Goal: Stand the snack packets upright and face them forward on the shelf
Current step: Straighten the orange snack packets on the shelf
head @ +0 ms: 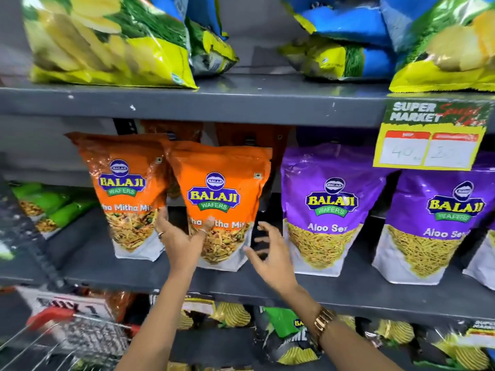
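Two orange Balaji packets stand upright, facing forward, on the middle grey shelf [101, 274]: the left orange packet [126, 188] and the right orange packet [222, 194]. My left hand [182, 236] rests on the lower left front of the right orange packet, fingers spread, thumb across its print. My right hand [270, 253] hovers with fingers apart just right of that packet, holding nothing. Two purple Aloo Sev packets [329, 207] [439, 223] stand upright to the right. More orange packets show behind the front ones.
Large yellow-green chip bags [107, 41] fill the upper shelf. A yellow price tag [428, 137] hangs from its edge. Green packets [51, 207] lie flat at far left. A shopping basket with a red handle [53, 325] sits at lower left; more packets fill the shelf below.
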Demonstrator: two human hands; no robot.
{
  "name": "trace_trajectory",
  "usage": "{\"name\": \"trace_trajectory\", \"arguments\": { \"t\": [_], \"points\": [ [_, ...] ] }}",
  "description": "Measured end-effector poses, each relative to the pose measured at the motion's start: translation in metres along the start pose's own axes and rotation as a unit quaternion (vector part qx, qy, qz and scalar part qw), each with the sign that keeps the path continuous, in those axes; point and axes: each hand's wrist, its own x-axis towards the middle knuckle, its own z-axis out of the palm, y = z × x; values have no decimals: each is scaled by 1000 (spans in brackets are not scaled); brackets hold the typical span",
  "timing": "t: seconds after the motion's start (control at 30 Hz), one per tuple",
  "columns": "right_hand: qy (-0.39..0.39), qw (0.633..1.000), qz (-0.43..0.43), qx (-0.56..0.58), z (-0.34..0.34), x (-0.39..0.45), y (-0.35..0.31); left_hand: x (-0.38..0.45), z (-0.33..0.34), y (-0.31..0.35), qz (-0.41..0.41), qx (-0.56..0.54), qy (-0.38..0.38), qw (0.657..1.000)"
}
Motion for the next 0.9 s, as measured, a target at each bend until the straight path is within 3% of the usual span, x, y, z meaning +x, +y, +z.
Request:
{"name": "trace_trajectory", "arguments": {
  "t": [0.1, 0.17, 0.23, 0.67, 0.8, 0.9],
  "points": [
    [-79, 995, 49, 47, 19, 9, -5, 15, -11, -16, -99, -3, -115, 988],
    [-86, 991, 68, 78, 30, 11, -5, 13, -17, -25, -145, 3, -202, 969],
    [-75, 989, 95, 81, 35, 12, -2, 7, -20, -32, -146, -5, -239, 960],
    [-50, 987, 127, 80, 30, 11, 5, -7, -9, -37, -88, -47, -229, 968],
    [81, 996, 32, 10, 36, -5, -2, -12, -18, -30, -60, -32, -203, 977],
    [165, 983, -67, -45, 38, -13, -9, -6, -33, -27, -44, -41, -86, 994]
  ]
}}
